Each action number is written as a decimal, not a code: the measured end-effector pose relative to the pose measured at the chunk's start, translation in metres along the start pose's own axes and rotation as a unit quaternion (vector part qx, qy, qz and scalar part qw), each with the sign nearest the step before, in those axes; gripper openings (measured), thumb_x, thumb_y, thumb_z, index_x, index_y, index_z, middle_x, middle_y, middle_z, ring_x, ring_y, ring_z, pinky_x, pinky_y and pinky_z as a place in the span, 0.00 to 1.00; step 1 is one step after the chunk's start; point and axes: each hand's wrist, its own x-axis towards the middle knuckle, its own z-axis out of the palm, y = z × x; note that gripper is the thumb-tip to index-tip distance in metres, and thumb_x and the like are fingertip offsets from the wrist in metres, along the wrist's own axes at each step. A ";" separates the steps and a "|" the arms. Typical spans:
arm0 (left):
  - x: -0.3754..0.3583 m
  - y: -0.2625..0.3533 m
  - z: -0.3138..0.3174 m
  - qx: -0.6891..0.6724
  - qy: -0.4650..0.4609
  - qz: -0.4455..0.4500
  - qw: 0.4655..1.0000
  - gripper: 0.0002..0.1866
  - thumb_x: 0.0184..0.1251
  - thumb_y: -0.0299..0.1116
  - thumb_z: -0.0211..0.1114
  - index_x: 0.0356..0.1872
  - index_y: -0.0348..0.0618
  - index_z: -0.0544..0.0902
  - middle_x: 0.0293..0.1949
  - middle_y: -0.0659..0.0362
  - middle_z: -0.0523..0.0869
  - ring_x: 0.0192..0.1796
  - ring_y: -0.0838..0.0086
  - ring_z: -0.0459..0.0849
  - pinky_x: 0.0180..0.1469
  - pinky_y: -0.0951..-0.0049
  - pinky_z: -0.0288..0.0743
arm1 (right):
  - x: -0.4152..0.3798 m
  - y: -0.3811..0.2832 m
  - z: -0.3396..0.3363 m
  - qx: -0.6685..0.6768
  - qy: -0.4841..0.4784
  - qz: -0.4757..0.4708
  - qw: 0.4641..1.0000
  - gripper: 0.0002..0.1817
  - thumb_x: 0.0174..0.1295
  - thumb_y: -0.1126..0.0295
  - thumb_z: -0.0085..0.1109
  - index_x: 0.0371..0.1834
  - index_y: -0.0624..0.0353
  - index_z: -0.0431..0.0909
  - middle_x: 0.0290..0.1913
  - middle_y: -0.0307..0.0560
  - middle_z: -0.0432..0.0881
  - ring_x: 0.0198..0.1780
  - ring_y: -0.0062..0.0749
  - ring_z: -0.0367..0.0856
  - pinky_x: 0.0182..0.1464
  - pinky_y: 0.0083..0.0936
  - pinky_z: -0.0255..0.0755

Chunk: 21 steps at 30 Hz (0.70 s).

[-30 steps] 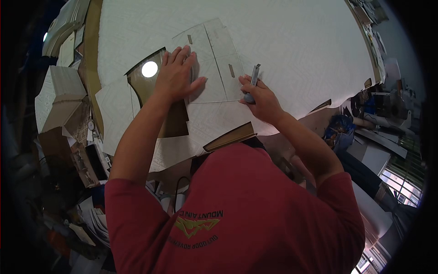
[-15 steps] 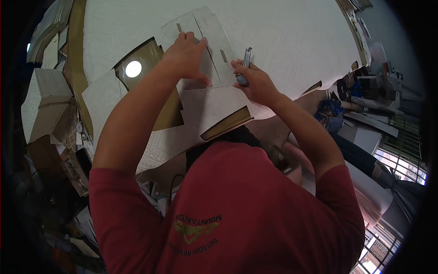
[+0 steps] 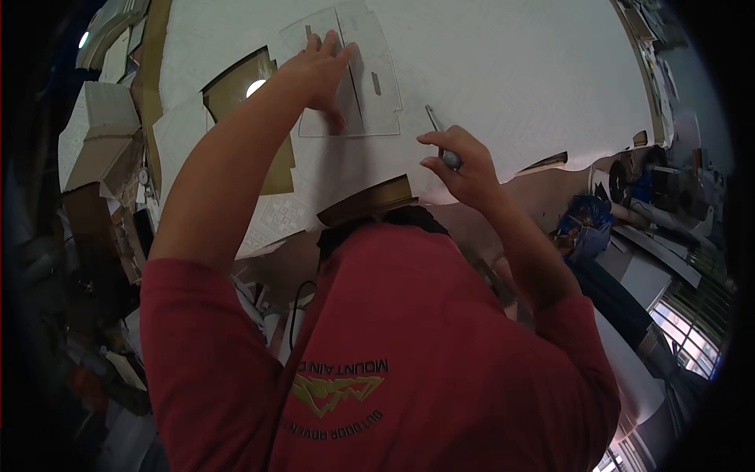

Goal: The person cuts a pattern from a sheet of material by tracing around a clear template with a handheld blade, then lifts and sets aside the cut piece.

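My left hand (image 3: 324, 77) lies with its fingers spread on a clear flat template (image 3: 381, 114), which rests on a white textured sheet (image 3: 503, 71). The template has a dark lengthwise line and two small tan marks or slots. To the right of the template, my right hand (image 3: 465, 161) is wrapped around a slim cutter (image 3: 451, 159), its metal tip pointing up and away from me. The cutter is apart from the template. Cut openings in the sheet show a brown surface (image 3: 279, 169) beneath, left of the template and near the front edge.
Folded white and brown pieces (image 3: 106, 118) lie off the left side. A blue plastic bag (image 3: 586, 224) and long flat strips (image 3: 657, 252) are at the right. Papers (image 3: 641, 31) line the table's far right edge. A black cable (image 3: 297, 311) hangs near my body.
My right hand has drawn away from the template's edge toward the lower right with the cutter. The template has shifted slightly away from me under my left hand. The whole view has also shifted.
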 end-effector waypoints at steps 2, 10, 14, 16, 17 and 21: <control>0.002 0.001 0.002 0.030 0.005 -0.003 1.000 0.80 0.29 0.57 0.93 0.86 0.49 0.51 0.85 0.36 0.49 0.85 0.34 0.50 0.83 0.49 0.62 | 0.006 0.010 -0.010 -0.063 -0.041 -0.076 0.994 0.16 0.68 0.74 0.72 0.58 0.57 0.85 0.39 0.46 0.87 0.36 0.29 0.85 0.43 0.26 0.81; -0.009 0.018 -0.016 0.030 -0.008 -0.026 0.999 0.80 0.27 0.54 0.94 0.86 0.50 0.51 0.86 0.39 0.49 0.86 0.37 0.49 0.82 0.48 0.62 | 0.038 0.007 -0.022 0.042 -0.126 0.078 0.988 0.08 0.70 0.76 0.68 0.51 0.59 0.85 0.38 0.43 0.90 0.39 0.26 0.88 0.43 0.25 0.82; -0.010 0.021 -0.018 0.023 -0.025 -0.044 0.998 0.82 0.26 0.51 0.95 0.87 0.53 0.49 0.87 0.42 0.46 0.87 0.41 0.45 0.84 0.47 0.59 | 0.056 0.006 -0.029 -0.081 -0.153 -0.034 0.984 0.09 0.68 0.74 0.71 0.49 0.59 0.85 0.38 0.46 0.92 0.39 0.31 0.90 0.45 0.27 0.82; -0.010 0.022 -0.020 0.022 -0.027 -0.043 0.998 0.82 0.25 0.51 0.95 0.87 0.53 0.49 0.87 0.43 0.46 0.87 0.41 0.45 0.84 0.47 0.59 | 0.064 0.002 -0.032 -0.071 -0.171 -0.032 0.982 0.09 0.67 0.74 0.71 0.48 0.59 0.85 0.38 0.46 0.92 0.39 0.33 0.90 0.45 0.28 0.82; -0.011 0.021 -0.020 0.023 -0.029 -0.042 0.998 0.82 0.25 0.51 0.95 0.87 0.54 0.49 0.87 0.43 0.46 0.87 0.41 0.45 0.84 0.47 0.60 | 0.068 -0.001 -0.032 -0.060 -0.190 -0.031 0.980 0.09 0.66 0.74 0.72 0.48 0.59 0.85 0.39 0.47 0.92 0.39 0.35 0.90 0.46 0.28 0.82; -0.012 0.022 -0.021 0.022 -0.024 -0.044 0.999 0.82 0.24 0.51 0.95 0.87 0.54 0.50 0.87 0.42 0.46 0.87 0.40 0.45 0.84 0.48 0.60 | 0.077 -0.007 -0.031 -0.060 -0.225 -0.037 0.972 0.08 0.66 0.75 0.72 0.46 0.59 0.86 0.37 0.46 0.92 0.39 0.36 0.90 0.45 0.29 0.82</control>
